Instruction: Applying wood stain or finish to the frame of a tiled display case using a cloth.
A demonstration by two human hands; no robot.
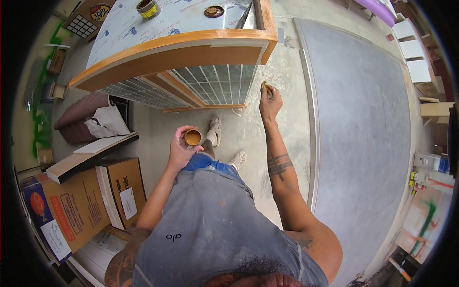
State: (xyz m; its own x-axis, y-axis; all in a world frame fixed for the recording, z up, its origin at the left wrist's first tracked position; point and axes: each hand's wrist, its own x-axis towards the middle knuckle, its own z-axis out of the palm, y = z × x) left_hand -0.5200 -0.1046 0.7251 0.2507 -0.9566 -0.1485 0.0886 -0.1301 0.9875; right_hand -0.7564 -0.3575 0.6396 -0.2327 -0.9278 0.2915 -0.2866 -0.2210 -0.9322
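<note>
My left hand [179, 152] is wrapped round a small round cup [193, 137] with orange-brown liquid in it, held upright in front of my waist. Farther out and to the right, my right hand [270, 104] has its fingers pinched on a small brownish wad [264, 84], too small to name for sure. Dark smears mark those fingers. That hand is just right of an orange-brown wooden frame edge [269, 48] on a cabinet, apart from it. Slatted or wire-gridded dark panels [215, 81] fill the cabinet's near side.
An open can [147, 8] with a yellow label and a brown-stained lid [214, 11] lie on the film-covered cabinet top [181, 19]. Cardboard boxes [81, 205] and a maroon padded piece [83, 117] stand at left. A large grey panel [358, 134] spans the right.
</note>
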